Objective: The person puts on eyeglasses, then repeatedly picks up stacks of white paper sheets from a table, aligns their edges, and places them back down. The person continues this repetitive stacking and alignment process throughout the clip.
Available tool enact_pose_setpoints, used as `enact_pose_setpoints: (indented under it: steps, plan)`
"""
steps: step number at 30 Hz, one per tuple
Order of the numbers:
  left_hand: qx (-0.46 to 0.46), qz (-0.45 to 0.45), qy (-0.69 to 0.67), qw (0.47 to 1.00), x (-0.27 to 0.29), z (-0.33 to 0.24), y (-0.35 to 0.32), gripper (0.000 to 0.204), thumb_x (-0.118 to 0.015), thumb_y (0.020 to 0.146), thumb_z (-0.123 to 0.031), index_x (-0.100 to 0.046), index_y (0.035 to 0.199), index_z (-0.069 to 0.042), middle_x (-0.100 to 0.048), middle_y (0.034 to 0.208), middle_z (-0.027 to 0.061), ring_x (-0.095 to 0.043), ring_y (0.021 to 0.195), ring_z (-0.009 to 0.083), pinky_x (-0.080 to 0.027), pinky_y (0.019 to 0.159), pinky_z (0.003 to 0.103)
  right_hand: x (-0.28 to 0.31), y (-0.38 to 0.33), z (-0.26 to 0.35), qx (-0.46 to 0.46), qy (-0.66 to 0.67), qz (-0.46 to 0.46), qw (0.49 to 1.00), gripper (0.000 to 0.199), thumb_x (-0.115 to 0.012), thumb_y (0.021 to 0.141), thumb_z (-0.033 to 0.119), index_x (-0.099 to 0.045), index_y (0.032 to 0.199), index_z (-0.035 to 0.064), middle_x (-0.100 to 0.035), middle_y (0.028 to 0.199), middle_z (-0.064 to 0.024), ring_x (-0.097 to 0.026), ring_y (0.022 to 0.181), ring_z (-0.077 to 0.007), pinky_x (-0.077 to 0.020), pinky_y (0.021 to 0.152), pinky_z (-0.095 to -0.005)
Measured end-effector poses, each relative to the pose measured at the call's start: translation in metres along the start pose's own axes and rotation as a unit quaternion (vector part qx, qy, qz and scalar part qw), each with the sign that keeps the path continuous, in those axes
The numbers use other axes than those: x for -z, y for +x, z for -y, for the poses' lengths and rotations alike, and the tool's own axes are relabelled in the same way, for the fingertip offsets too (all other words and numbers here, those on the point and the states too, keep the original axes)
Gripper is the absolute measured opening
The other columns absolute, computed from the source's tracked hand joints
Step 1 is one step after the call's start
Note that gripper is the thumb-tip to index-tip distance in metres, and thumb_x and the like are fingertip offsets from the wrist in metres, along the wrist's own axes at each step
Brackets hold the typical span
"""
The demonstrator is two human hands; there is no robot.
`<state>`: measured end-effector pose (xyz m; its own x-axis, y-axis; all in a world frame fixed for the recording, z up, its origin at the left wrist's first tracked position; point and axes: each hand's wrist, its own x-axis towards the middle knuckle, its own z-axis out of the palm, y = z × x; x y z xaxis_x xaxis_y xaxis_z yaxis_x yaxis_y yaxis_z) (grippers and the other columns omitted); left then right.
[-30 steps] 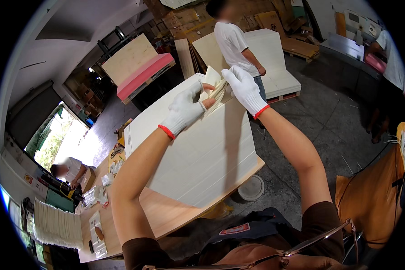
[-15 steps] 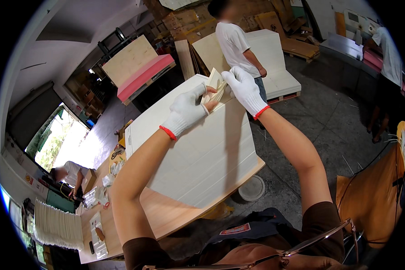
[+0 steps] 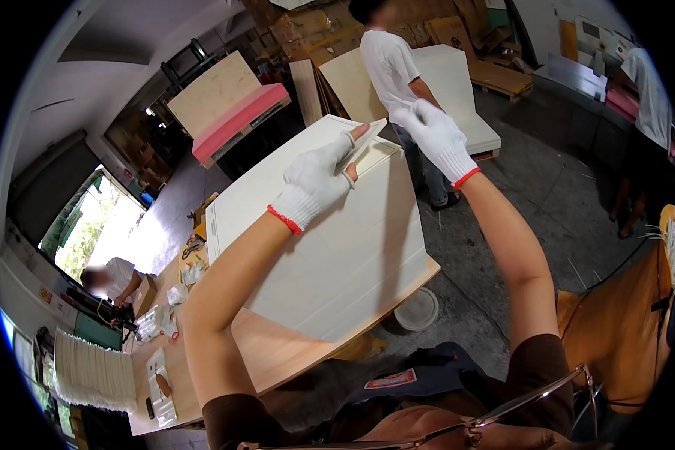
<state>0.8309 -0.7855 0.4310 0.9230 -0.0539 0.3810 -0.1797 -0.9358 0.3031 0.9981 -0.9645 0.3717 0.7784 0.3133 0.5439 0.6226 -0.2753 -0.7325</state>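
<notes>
A tall stack of large white sheets (image 3: 300, 262) rests on the light wooden table in front of me. My left hand (image 3: 315, 180), in a white knit glove with bare thumb and fingertip showing, is closed on a folded-up flap (image 3: 369, 135) at the stack's far corner. Under that flap, a pale framed recess shows in the stack. My right hand (image 3: 436, 141), gloved in white with a red cuff, is raised to the right of the corner and apart from it. Its fingers look curled together; whatever they may hold is hidden.
The wooden table (image 3: 270, 356) carries scissors (image 3: 193, 246) and plastic bags at left. A lidded bucket (image 3: 416, 309) stands on the floor by its edge. One person (image 3: 390, 71) stands just beyond the stack; others work at far left and far right. Behind are pallets with pink sheets (image 3: 240, 124).
My right hand has come off the corner and moved right. The fanned sheet edges between my hands now form one flap in my left hand. The person beyond has shifted slightly.
</notes>
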Motion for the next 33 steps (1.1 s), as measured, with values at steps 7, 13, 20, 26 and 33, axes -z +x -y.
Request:
enact_pose_setpoints:
  steps: [7, 13, 20, 26, 33]
  plan:
    - [0.011, 0.001, 0.058, 0.998, -0.002, 0.003, 0.007, 0.045, -0.062, 0.09, -0.013, -0.058, 0.134, -0.014, -0.071, 0.115, 0.0172, -0.071, 0.102, 0.0289, -0.054, 0.089, 0.037, 0.009, -0.012, 0.023, 0.064, -0.211, 0.153, 0.963, 0.062, -0.05, 0.09, 0.066, -0.071, 0.098, 0.0077, -0.072, 0.087, -0.0144, -0.07, 0.084, -0.0307, -0.0529, 0.073, -0.0415]
    - [0.105, 0.001, 0.16, 0.981, -0.004, 0.015, 0.027, 0.034, -0.064, 0.089, -0.03, -0.066, 0.123, -0.03, -0.074, 0.099, 0.0087, -0.069, 0.096, 0.0318, -0.052, 0.078, 0.044, 0.014, -0.006, 0.039, 0.152, -0.279, 0.155, 0.935, 0.053, -0.051, 0.092, 0.056, -0.07, 0.092, 0.0062, -0.07, 0.083, -0.0167, -0.069, 0.079, -0.0327, -0.0521, 0.07, -0.0437]
    - [0.046, -0.003, 0.041, 0.998, -0.007, 0.023, 0.021, 0.034, -0.062, 0.093, -0.024, -0.065, 0.127, -0.02, -0.073, 0.107, 0.0121, -0.069, 0.1, 0.0312, -0.051, 0.086, 0.04, -0.007, 0.016, 0.024, 0.161, -0.052, 0.1, 0.98, 0.055, -0.048, 0.096, 0.056, -0.065, 0.091, 0.0032, -0.067, 0.08, -0.0175, -0.066, 0.077, -0.0331, -0.0496, 0.072, -0.0418]
    - [0.109, 0.043, -0.091, 0.989, 0.008, -0.001, 0.005, 0.038, -0.065, 0.094, -0.015, -0.061, 0.13, -0.005, -0.071, 0.112, 0.01, -0.065, 0.097, 0.0168, -0.051, 0.085, 0.031, -0.022, 0.002, 0.024, -0.025, 0.107, 0.104, 0.988, 0.06, -0.043, 0.099, 0.058, -0.062, 0.091, 0.0021, -0.063, 0.074, -0.0123, -0.063, 0.075, -0.0279, -0.0467, 0.076, -0.0393]
    - [0.123, 0.037, -0.126, 0.984, 0.005, 0.0, 0.005, 0.041, -0.07, 0.092, -0.024, -0.062, 0.128, -0.007, -0.071, 0.112, 0.0112, -0.065, 0.093, 0.0161, -0.052, 0.08, 0.03, -0.031, -0.001, 0.017, 0.018, 0.138, 0.056, 0.989, 0.059, -0.041, 0.101, 0.057, -0.062, 0.089, 0.0027, -0.063, 0.074, -0.0125, -0.063, 0.075, -0.028, -0.0468, 0.076, -0.0391]
